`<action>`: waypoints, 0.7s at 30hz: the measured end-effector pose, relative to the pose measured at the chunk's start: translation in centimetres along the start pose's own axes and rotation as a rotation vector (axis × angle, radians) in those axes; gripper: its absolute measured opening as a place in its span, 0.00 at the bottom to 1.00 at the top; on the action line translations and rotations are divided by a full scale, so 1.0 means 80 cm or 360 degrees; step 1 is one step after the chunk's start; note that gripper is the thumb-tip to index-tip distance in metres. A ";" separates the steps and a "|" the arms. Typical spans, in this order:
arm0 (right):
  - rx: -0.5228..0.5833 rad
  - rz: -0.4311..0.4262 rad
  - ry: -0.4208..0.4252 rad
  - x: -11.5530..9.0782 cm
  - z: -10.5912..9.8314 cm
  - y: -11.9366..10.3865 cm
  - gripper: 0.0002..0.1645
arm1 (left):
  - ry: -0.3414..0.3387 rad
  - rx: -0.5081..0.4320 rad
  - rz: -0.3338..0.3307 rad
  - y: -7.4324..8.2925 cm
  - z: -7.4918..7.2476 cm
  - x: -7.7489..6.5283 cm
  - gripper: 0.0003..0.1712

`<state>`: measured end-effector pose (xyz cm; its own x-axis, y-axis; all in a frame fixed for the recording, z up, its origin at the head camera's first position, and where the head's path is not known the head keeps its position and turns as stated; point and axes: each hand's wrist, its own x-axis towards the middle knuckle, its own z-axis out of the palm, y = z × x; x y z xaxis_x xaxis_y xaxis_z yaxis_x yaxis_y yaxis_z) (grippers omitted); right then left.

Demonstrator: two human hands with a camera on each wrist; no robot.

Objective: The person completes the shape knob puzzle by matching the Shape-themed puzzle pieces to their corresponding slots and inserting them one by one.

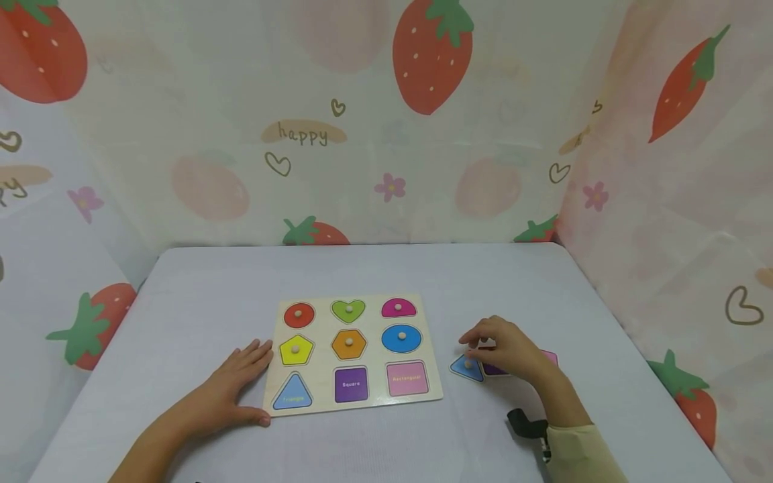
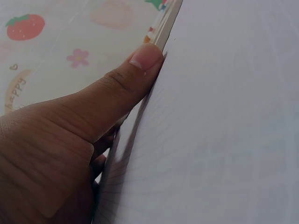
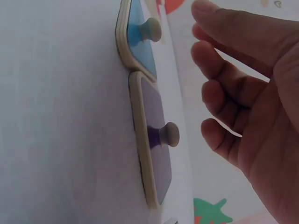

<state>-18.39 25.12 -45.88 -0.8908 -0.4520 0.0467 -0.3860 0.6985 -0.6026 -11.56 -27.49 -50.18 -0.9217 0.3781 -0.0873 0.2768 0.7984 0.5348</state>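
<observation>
A wooden shape puzzle board (image 1: 320, 315) lies on the table. My left hand (image 1: 232, 386) rests against its left edge with straight fingers, the thumb (image 2: 147, 58) touching near the front corner. To the right of the board, my right hand (image 1: 507, 349) hovers with bent fingers, holding nothing. Below its fingertips is a blue triangle piece (image 1: 461, 369) with a knob. A purple piece (image 3: 156, 161) lies beside the triangle, its knob apart from the hand in the right wrist view. Mostly hidden behind the right hand is a pink piece (image 1: 551, 356).
The board's back and middle rows hold knobbed pieces, such as the red circle (image 1: 306, 315) and blue oval (image 1: 410, 341). Its front row shows printed triangle, square and rectangle spaces without knobs. A black device (image 1: 527, 425) sits by the right sleeve. Strawberry-patterned cloth (image 1: 374, 154) surrounds the table.
</observation>
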 end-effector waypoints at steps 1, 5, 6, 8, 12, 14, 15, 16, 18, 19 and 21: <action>0.0008 0.0013 -0.0033 0.000 0.001 0.001 0.14 | -0.0001 0.0002 -0.0006 0.000 0.001 0.000 0.73; 0.0036 0.0039 -0.0138 -0.003 0.004 0.008 0.14 | -0.0005 0.0005 -0.0001 -0.001 0.002 0.000 0.73; 0.0037 0.0038 -0.0155 -0.003 0.005 0.009 0.14 | -0.0005 0.0004 -0.0002 -0.001 0.002 0.000 0.73; 0.0045 0.0034 -0.0177 -0.003 0.007 0.011 0.13 | -0.0007 0.0008 0.0002 -0.001 0.002 0.000 0.73; 0.0047 0.0028 -0.0195 -0.003 0.009 0.012 0.10 | 0.0001 0.0014 0.0006 -0.002 0.001 0.000 0.73; 0.0059 0.0047 -0.0203 -0.003 0.009 0.012 0.08 | 0.0007 0.0018 0.0008 -0.002 0.001 0.000 0.73; 0.0069 0.0058 -0.0206 -0.003 0.009 0.012 0.08 | 0.0009 0.0018 0.0021 -0.002 0.001 0.000 0.73; 0.0077 0.0071 -0.0209 -0.003 0.009 0.012 0.07 | 0.0010 0.0015 0.0021 -0.002 0.000 0.000 0.73; 0.0092 0.0090 -0.0218 -0.003 0.010 0.013 0.07 | 0.0006 0.0014 0.0015 -0.002 0.000 0.000 0.73; 0.0093 0.0095 -0.0220 -0.003 0.010 0.013 0.06 | 0.0001 0.0014 0.0019 -0.002 0.001 0.000 0.73; 0.0090 0.0095 -0.0222 -0.003 0.011 0.015 0.06 | -0.0006 0.0015 0.0025 -0.003 0.001 0.001 0.73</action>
<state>-18.47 25.59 -47.32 -0.8681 -0.4863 -0.0993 -0.3159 0.6958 -0.6450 -11.64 -27.61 -50.35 -0.9161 0.3924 -0.0819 0.2940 0.7965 0.5283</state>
